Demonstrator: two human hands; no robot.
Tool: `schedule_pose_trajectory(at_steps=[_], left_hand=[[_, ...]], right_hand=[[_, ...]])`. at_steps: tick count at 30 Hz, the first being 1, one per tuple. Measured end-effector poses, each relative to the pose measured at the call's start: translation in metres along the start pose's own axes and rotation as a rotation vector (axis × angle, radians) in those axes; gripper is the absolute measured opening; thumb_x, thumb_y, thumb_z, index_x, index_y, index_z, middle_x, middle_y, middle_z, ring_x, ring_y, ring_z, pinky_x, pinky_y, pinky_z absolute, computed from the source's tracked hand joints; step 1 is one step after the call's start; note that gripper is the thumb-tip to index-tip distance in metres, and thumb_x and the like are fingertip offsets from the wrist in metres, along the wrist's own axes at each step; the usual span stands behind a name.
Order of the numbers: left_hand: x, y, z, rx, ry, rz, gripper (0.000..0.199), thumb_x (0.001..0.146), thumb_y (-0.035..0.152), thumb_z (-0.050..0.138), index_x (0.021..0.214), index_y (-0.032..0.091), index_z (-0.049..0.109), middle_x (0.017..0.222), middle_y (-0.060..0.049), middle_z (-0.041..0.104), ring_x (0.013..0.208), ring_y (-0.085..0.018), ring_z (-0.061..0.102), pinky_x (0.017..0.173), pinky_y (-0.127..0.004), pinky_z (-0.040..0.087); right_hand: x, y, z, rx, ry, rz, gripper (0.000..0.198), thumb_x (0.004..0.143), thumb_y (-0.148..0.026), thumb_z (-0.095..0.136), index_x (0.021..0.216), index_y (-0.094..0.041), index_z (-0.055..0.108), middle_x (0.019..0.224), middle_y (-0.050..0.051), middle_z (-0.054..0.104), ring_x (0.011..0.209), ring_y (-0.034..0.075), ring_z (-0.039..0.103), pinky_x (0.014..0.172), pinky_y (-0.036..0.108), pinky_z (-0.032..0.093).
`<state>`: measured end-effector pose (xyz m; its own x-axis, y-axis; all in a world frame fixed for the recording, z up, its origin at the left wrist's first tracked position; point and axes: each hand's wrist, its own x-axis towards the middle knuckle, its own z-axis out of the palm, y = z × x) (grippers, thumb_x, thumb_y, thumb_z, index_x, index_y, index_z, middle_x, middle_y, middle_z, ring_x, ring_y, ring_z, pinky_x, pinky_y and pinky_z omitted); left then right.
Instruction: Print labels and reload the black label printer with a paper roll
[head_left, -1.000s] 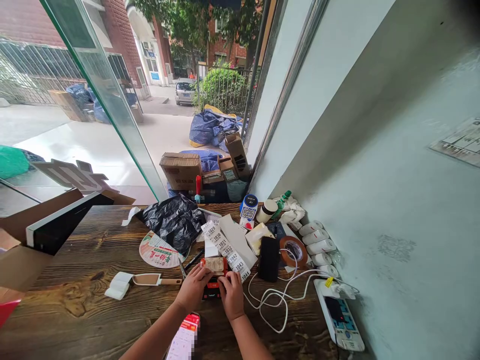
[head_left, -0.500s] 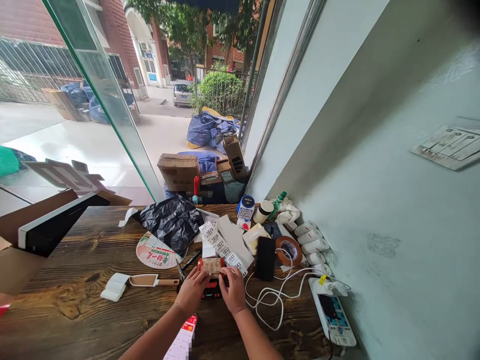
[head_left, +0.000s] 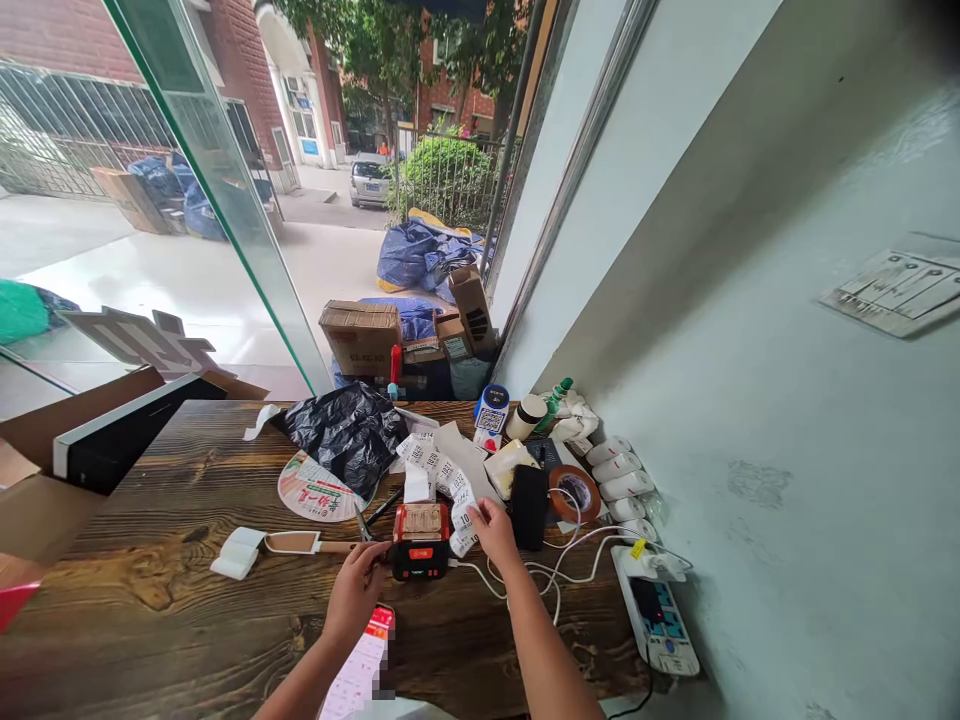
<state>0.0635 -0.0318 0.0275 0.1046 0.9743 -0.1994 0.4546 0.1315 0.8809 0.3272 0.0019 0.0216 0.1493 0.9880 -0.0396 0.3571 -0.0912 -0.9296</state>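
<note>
A small red and black label printer [head_left: 420, 540] stands on the wooden table [head_left: 150, 610]. My left hand [head_left: 358, 585] touches its left side. My right hand [head_left: 495, 528] pinches the strip of numbered white labels [head_left: 442, 475], which bunches up from the printer toward a black plastic bag [head_left: 346, 432]. A white cable [head_left: 525, 575] runs from the printer under my right wrist. A phone with a red and white screen [head_left: 360, 670] lies below my left forearm.
A power strip [head_left: 658, 625], a brown tape roll [head_left: 576, 492], a black wallet-like case [head_left: 529, 505], white label rolls [head_left: 619, 470] and bottles line the wall at right. A paper fan [head_left: 315, 490], a scraper [head_left: 300, 543] and an open carton [head_left: 67, 470] lie at left.
My right hand left the printer's top and lifted the label strip, which now crumples upward. My left hand slid down to the printer's left side. The printer's top is uncovered.
</note>
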Motion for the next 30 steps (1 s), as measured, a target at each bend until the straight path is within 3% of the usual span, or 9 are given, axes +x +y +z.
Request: schedule_pose_trajectory(at_steps=[4, 7, 9, 12, 16, 20, 25, 28, 30], left_hand=[[0.018, 0.043, 0.016, -0.258, -0.216, -0.139, 0.054, 0.076, 0.059, 0.046, 0.101, 0.017, 0.069, 0.105, -0.012, 0.072, 0.107, -0.028, 0.062, 0.098, -0.043, 0.046], [0.027, 0.082, 0.033, -0.47, -0.403, -0.251, 0.068, 0.079, 0.068, 0.034, 0.104, 0.014, 0.068, 0.103, -0.014, 0.072, 0.101, -0.029, 0.065, 0.091, -0.045, 0.05], [0.032, 0.107, 0.038, -0.608, -0.466, -0.289, 0.067, 0.082, 0.064, 0.032, 0.111, 0.013, 0.064, 0.104, -0.015, 0.072, 0.098, -0.027, 0.067, 0.088, -0.044, 0.052], [0.046, 0.14, 0.03, -0.771, -0.467, -0.298, 0.051, 0.081, 0.046, 0.049, 0.116, 0.01, 0.059, 0.103, -0.016, 0.072, 0.094, -0.025, 0.068, 0.085, -0.039, 0.053], [0.079, 0.184, -0.008, -0.923, -0.347, -0.23, 0.042, 0.082, 0.027, 0.054, 0.121, 0.011, 0.055, 0.099, -0.011, 0.072, 0.088, -0.018, 0.068, 0.082, -0.031, 0.054], [0.1, 0.23, -0.058, -0.985, -0.286, -0.078, 0.041, 0.08, 0.027, 0.065, 0.118, 0.015, 0.059, 0.091, -0.008, 0.074, 0.086, -0.018, 0.068, 0.08, -0.031, 0.054], [0.08, 0.283, -0.117, -0.951, -0.19, 0.167, 0.037, 0.064, 0.035, 0.08, 0.093, 0.015, 0.071, 0.09, -0.007, 0.075, 0.084, -0.018, 0.068, 0.076, -0.028, 0.055], [0.062, 0.305, -0.149, -0.793, -0.015, 0.425, 0.03, 0.061, 0.035, 0.08, 0.084, 0.018, 0.073, 0.095, -0.005, 0.074, 0.079, -0.016, 0.067, 0.072, -0.027, 0.056], [0.058, 0.311, -0.168, -0.612, 0.067, 0.509, 0.028, 0.061, 0.032, 0.077, 0.087, 0.021, 0.072, 0.096, -0.003, 0.074, 0.081, -0.018, 0.067, 0.074, -0.031, 0.057]], right_hand=[[-0.011, -0.037, -0.003, 0.25, -0.017, 0.03, 0.039, 0.089, -0.055, 0.053, 0.088, -0.017, 0.06, 0.079, 0.001, 0.065, 0.071, 0.018, 0.063, 0.068, 0.036, 0.052], [-0.026, -0.061, -0.003, 0.363, -0.055, 0.053, 0.043, 0.084, -0.06, 0.056, 0.089, -0.017, 0.06, 0.075, 0.001, 0.066, 0.069, 0.018, 0.062, 0.066, 0.034, 0.05], [-0.037, -0.075, -0.005, 0.408, -0.108, 0.07, 0.045, 0.079, -0.063, 0.061, 0.085, -0.018, 0.06, 0.071, 0.001, 0.066, 0.064, 0.018, 0.061, 0.062, 0.033, 0.048], [-0.052, -0.087, -0.012, 0.426, -0.15, 0.102, 0.047, 0.073, -0.066, 0.065, 0.081, -0.02, 0.06, 0.067, 0.002, 0.067, 0.058, 0.018, 0.058, 0.056, 0.031, 0.045], [-0.066, -0.087, -0.029, 0.359, -0.091, 0.126, 0.05, 0.072, -0.07, 0.061, 0.081, -0.02, 0.06, 0.071, 0.006, 0.068, 0.06, 0.021, 0.058, 0.056, 0.033, 0.045], [-0.07, -0.075, -0.043, 0.194, 0.079, 0.124, 0.051, 0.073, -0.07, 0.059, 0.078, -0.02, 0.061, 0.063, 0.004, 0.061, 0.059, 0.022, 0.055, 0.056, 0.034, 0.043], [-0.058, -0.058, -0.045, 0.02, 0.308, 0.101, 0.053, 0.069, -0.074, 0.059, 0.068, -0.02, 0.061, 0.065, 0.003, 0.057, 0.061, 0.021, 0.051, 0.061, 0.036, 0.041], [-0.041, -0.054, -0.036, -0.018, 0.391, 0.06, 0.055, 0.069, -0.074, 0.058, 0.069, -0.02, 0.059, 0.069, 0.001, 0.054, 0.064, 0.018, 0.05, 0.067, 0.037, 0.042], [-0.028, -0.056, -0.023, 0.005, 0.366, 0.031, 0.051, 0.074, -0.071, 0.057, 0.071, -0.02, 0.058, 0.066, -0.002, 0.052, 0.062, 0.016, 0.05, 0.066, 0.036, 0.043]])
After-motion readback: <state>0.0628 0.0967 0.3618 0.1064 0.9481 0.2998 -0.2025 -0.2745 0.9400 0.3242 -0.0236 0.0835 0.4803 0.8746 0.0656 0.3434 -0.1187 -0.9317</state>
